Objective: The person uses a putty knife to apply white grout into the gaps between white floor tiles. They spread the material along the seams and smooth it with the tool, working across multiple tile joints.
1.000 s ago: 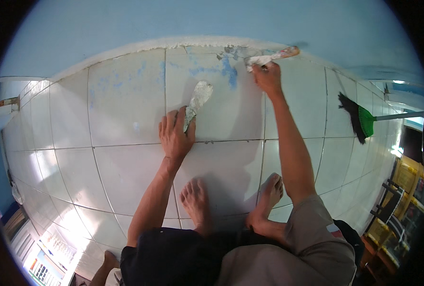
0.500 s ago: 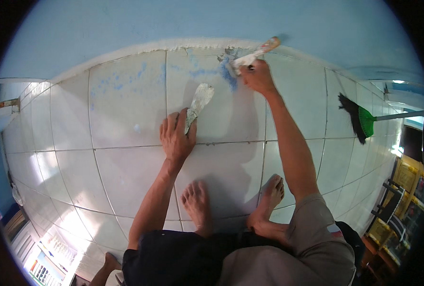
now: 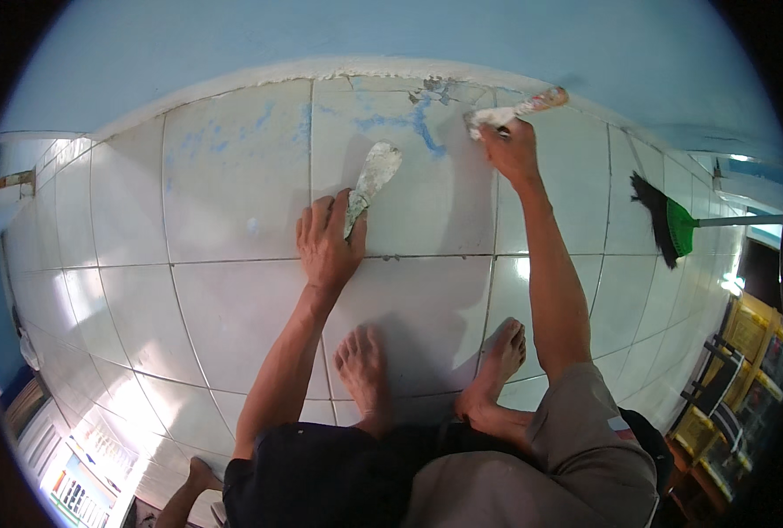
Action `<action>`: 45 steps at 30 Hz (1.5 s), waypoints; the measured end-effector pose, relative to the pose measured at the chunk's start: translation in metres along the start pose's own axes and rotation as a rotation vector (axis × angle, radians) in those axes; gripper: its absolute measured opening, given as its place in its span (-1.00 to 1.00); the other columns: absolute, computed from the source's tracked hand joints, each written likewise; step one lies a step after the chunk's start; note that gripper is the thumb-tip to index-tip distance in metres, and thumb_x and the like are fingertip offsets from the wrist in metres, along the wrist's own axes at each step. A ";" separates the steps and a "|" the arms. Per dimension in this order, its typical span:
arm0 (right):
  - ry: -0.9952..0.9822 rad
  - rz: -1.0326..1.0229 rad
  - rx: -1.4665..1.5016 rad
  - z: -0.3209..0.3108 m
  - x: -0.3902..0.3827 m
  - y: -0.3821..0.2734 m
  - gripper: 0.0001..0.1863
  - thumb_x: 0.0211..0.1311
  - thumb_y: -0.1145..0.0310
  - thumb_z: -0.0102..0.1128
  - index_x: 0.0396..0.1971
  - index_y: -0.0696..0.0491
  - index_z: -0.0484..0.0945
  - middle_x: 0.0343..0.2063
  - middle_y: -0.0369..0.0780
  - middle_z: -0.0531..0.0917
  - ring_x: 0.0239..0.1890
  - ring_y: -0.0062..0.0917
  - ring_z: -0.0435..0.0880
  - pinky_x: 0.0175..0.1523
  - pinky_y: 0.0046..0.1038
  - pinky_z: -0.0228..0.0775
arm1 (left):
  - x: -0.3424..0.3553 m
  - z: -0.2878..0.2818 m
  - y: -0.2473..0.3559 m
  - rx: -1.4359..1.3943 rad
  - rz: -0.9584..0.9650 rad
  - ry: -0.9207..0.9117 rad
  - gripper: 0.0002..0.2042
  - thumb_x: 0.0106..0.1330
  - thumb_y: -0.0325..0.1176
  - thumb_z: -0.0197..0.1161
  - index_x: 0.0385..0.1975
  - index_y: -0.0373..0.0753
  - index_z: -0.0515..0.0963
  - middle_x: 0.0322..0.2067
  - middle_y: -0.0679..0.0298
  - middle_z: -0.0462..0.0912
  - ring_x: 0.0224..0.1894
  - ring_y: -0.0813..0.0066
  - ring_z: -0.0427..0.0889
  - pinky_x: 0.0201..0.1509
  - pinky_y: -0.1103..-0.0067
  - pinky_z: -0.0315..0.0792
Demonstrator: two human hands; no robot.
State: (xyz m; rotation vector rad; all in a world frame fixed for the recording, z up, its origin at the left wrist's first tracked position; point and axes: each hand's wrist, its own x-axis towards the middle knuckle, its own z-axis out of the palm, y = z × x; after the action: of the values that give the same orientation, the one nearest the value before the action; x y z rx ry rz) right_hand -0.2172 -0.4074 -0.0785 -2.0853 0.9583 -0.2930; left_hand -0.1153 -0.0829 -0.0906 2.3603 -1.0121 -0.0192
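Note:
My left hand rests low over the white floor tiles, fingers closed round a putty-smeared putty knife whose broad end points away from me. Farther off and to the right, my right hand grips a second putty knife; its worn reddish handle points toward the wall and its blade is caked white. Left of that blade, a blue smear marks the tile. Beyond the smear is a grey, chipped patch by the wall's foot. Fainter blue specks spread across the tile to the left.
A light-blue wall with a rough white bottom edge runs across the far side. My bare feet stand close behind my hands. At right lies a green broom with black bristles. Another person's foot shows at lower left.
My right hand has moved right with its putty knife, off the blue smear, which now shows more fully. My left hand keeps hold of its putty knife, nearly unmoved.

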 end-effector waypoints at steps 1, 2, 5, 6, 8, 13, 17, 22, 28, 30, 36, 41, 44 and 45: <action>0.003 0.032 0.003 -0.007 -0.007 0.010 -0.83 0.26 0.38 0.32 -0.30 0.19 0.70 -0.61 -0.20 0.69 -0.61 -0.52 0.65 -0.41 -0.40 0.49 | 0.000 0.002 0.002 -0.002 0.000 -0.004 -0.57 0.30 -0.23 0.39 0.15 -0.19 0.60 -0.06 0.19 0.55 -0.06 0.16 0.55 0.06 0.28 0.43; 0.007 0.057 0.008 -0.008 -0.012 0.017 -0.85 0.28 0.40 0.32 -0.30 0.19 0.69 -0.65 -0.24 0.66 -0.65 -0.61 0.60 -0.47 -0.44 0.46 | 0.002 0.003 0.002 -0.002 -0.005 -0.005 -0.57 0.30 -0.22 0.39 0.15 -0.19 0.60 -0.07 0.19 0.55 -0.06 0.16 0.55 0.06 0.28 0.43; 0.199 -0.031 0.208 0.045 -0.041 0.027 -0.80 0.24 0.33 0.27 -0.32 0.17 0.71 -0.51 -0.13 0.75 -0.48 -0.33 0.76 -0.28 -0.29 0.56 | -0.001 0.003 0.002 0.004 -0.015 -0.022 -0.57 0.30 -0.22 0.38 0.15 -0.19 0.60 -0.07 0.19 0.55 -0.05 0.16 0.55 0.06 0.29 0.42; 0.209 -0.050 0.183 0.061 -0.043 0.018 -0.82 0.26 0.35 0.30 -0.32 0.18 0.70 -0.56 -0.17 0.72 -0.53 -0.42 0.71 -0.37 -0.35 0.50 | 0.000 0.002 0.002 0.011 -0.017 -0.027 -0.57 0.30 -0.22 0.38 0.14 -0.19 0.60 -0.07 0.20 0.55 -0.05 0.16 0.55 0.06 0.29 0.42; 0.231 -0.081 0.133 0.086 -0.048 0.007 -0.84 0.28 0.39 0.36 -0.30 0.20 0.69 -0.64 -0.26 0.66 -0.65 -0.61 0.60 -0.54 -0.47 0.39 | 0.000 0.000 0.002 0.015 -0.024 -0.036 -0.58 0.30 -0.22 0.38 0.14 -0.18 0.60 -0.08 0.19 0.55 -0.05 0.16 0.55 0.06 0.29 0.42; 0.324 0.181 0.181 0.060 -0.043 0.017 -0.82 0.28 0.38 0.32 -0.30 0.22 0.70 -0.53 -0.16 0.70 -0.54 -0.43 0.65 -0.42 -0.36 0.44 | 0.000 -0.001 0.001 0.012 0.000 -0.003 -0.58 0.29 -0.22 0.38 0.13 -0.20 0.60 -0.08 0.17 0.55 -0.08 0.13 0.55 0.03 0.27 0.43; 0.411 0.161 0.174 0.065 -0.054 0.030 -0.80 0.22 0.38 0.27 -0.31 0.22 0.71 -0.45 0.02 0.74 -0.35 -0.11 0.76 -0.16 -0.19 0.55 | 0.003 0.008 0.001 0.005 0.047 0.077 -0.59 0.27 -0.23 0.40 0.10 -0.16 0.61 -0.14 0.24 0.54 -0.13 0.19 0.54 -0.05 0.33 0.40; 0.327 -0.105 0.096 0.088 -0.061 -0.034 -0.82 0.30 0.44 0.27 -0.39 0.27 0.65 -0.56 -0.20 0.70 -0.63 -0.56 0.64 -0.49 -0.42 0.45 | 0.002 0.001 0.000 0.012 0.026 0.047 -0.60 0.26 -0.24 0.40 0.10 -0.17 0.62 -0.14 0.24 0.54 -0.11 0.18 0.55 -0.03 0.32 0.40; 0.624 -0.144 -0.201 0.080 -0.023 0.032 -0.84 0.23 0.43 0.26 -0.40 0.24 0.66 -0.53 -0.05 0.73 -0.49 -0.25 0.75 -0.30 -0.23 0.55 | 0.002 0.010 0.002 0.026 0.069 0.066 -0.59 0.26 -0.25 0.41 0.11 -0.18 0.62 -0.11 0.21 0.55 -0.10 0.15 0.55 0.01 0.30 0.42; 0.547 -0.169 -0.145 0.105 -0.025 -0.007 -0.84 0.23 0.44 0.24 -0.40 0.24 0.67 -0.50 -0.02 0.74 -0.45 -0.14 0.75 -0.27 -0.21 0.56 | -0.001 0.009 -0.005 0.040 0.060 0.068 -0.58 0.26 -0.25 0.41 0.11 -0.19 0.62 -0.11 0.21 0.56 -0.09 0.15 0.55 0.02 0.29 0.42; 0.411 0.041 0.056 0.077 -0.012 -0.011 -0.80 0.20 0.38 0.26 -0.52 0.21 0.63 -0.53 0.02 0.71 -0.47 -0.08 0.73 -0.27 -0.14 0.54 | 0.001 0.009 -0.002 0.045 0.072 0.064 -0.59 0.27 -0.26 0.40 0.11 -0.20 0.60 -0.09 0.19 0.56 -0.08 0.13 0.55 0.01 0.28 0.42; 0.465 0.001 0.136 0.089 -0.014 -0.005 -0.79 0.24 0.40 0.25 -0.51 0.23 0.65 -0.63 -0.09 0.72 -0.59 -0.36 0.74 -0.31 -0.29 0.56 | -0.001 0.011 -0.001 0.044 0.071 0.058 -0.59 0.28 -0.25 0.39 0.11 -0.20 0.60 -0.09 0.18 0.56 -0.07 0.13 0.55 0.02 0.28 0.41; 0.375 -0.054 0.090 0.114 -0.015 -0.032 -0.80 0.20 0.40 0.26 -0.51 0.23 0.65 -0.64 -0.08 0.71 -0.58 -0.32 0.75 -0.32 -0.26 0.56 | -0.003 0.010 -0.005 0.076 0.067 0.060 -0.59 0.28 -0.25 0.39 0.11 -0.20 0.60 -0.08 0.19 0.56 -0.06 0.13 0.55 0.03 0.28 0.41; 0.310 -0.012 0.163 0.115 -0.017 -0.041 -0.80 0.19 0.40 0.27 -0.51 0.23 0.65 -0.65 -0.08 0.70 -0.56 -0.32 0.75 -0.32 -0.26 0.56 | -0.003 0.010 -0.006 0.073 0.070 0.068 -0.59 0.28 -0.25 0.39 0.11 -0.20 0.60 -0.08 0.19 0.56 -0.06 0.13 0.55 0.04 0.28 0.41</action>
State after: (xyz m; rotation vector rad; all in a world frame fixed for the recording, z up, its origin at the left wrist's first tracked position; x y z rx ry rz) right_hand -0.1498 -0.3134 -0.1204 -1.9300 1.0631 -0.6929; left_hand -0.1156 -0.0825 -0.1033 2.3724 -1.0787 0.1260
